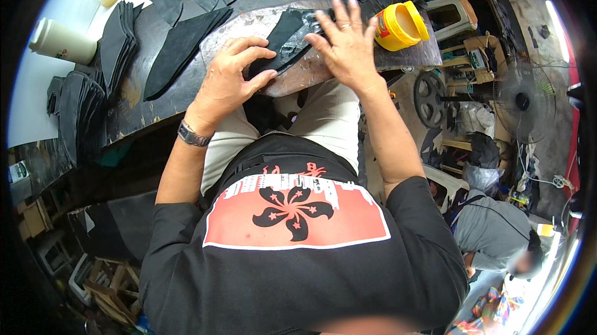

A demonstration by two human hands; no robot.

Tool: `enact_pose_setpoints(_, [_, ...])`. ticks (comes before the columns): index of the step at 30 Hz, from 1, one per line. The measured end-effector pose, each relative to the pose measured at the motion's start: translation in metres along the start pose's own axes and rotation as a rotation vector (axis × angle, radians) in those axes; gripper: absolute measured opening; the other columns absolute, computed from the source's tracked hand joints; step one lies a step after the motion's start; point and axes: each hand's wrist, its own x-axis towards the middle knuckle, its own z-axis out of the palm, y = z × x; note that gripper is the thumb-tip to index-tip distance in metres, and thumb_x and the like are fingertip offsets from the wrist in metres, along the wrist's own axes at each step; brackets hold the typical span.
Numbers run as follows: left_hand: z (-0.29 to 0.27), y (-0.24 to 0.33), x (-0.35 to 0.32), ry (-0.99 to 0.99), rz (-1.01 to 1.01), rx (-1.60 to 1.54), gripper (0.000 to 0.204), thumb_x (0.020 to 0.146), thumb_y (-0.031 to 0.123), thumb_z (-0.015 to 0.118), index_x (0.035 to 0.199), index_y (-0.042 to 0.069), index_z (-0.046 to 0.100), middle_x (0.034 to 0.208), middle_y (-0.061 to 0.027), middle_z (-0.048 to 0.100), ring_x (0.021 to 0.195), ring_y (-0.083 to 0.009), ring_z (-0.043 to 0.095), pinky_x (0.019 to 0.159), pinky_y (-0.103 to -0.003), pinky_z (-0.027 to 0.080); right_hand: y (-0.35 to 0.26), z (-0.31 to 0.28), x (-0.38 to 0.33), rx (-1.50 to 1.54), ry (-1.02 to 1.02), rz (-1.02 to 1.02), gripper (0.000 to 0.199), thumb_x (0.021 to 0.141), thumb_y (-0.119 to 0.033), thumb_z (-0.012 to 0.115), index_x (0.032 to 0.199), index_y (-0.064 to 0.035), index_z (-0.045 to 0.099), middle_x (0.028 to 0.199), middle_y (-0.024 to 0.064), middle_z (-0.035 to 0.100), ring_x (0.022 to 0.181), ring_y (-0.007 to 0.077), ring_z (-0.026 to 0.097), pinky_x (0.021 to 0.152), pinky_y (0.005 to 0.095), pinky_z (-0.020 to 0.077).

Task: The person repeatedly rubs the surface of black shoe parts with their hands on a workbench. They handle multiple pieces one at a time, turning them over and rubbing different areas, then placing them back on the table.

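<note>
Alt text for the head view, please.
A seated person's left hand pinches a dark cut piece on a worn board while the right hand presses it flat. An open yellow tub sits beside it.

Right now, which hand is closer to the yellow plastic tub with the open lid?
The right hand. It lies flat just left of the yellow plastic tub, nearly beside it. The left hand presses black leather pieces farther away.
</note>
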Motion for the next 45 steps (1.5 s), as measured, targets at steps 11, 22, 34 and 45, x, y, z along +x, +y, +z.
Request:
enact_pose_setpoints(11, [-0.001,-0.006,-0.010,0.034,-0.013,-0.041,0.027,0.080,0.014,0.083,0.105,0.007,0.075,0.110,-0.0091,0.070,0.108,-0.0293,0.065,0.095,-0.038,0.052,-0.021,0.006,0.017,-0.123,-0.106,-0.145,0.090,0.097,-0.077,0.036,0.158,-0.0113,0.039,0.168,0.0105,0.030,0.159,0.0300,0.011,0.122,0.0673,0.0001])
enact_pose_setpoints(22, [0.001,-0.006,-0.012,0.069,0.003,-0.029,0.025,0.080,0.016,0.083,0.102,0.007,0.075,0.106,-0.0088,0.070,0.105,-0.0287,0.065,0.093,-0.039,0.053,-0.004,0.004,0.024,0.015,-0.192,-0.310,0.072,0.098,-0.073,0.041,0.159,-0.0340,0.039,0.170,0.0128,0.023,0.159,0.0358,0.006,0.122,0.0678,0.0001])
enact_pose_setpoints(34, [0.000,-0.006,-0.010,0.049,0.014,-0.007,0.026,0.079,0.016,0.084,0.102,0.007,0.074,0.105,-0.0086,0.069,0.103,-0.0292,0.065,0.091,-0.039,0.052,-0.016,0.002,0.011,-0.024,-0.099,-0.270,0.077,0.097,-0.074,0.042,0.158,-0.0278,0.041,0.170,0.0133,0.023,0.159,0.0368,0.008,0.120,0.0715,0.0044])
enact_pose_setpoints(45, [-0.003,-0.005,-0.009,0.012,-0.023,-0.018,0.026,0.080,0.012,0.084,0.104,0.005,0.076,0.107,-0.0102,0.070,0.103,-0.0279,0.067,0.092,-0.037,0.052,-0.021,0.006,0.018,-0.116,-0.037,-0.072,0.086,0.096,-0.076,0.038,0.154,-0.0135,0.047,0.167,0.0157,0.031,0.159,0.0357,0.011,0.119,0.0715,0.0011])
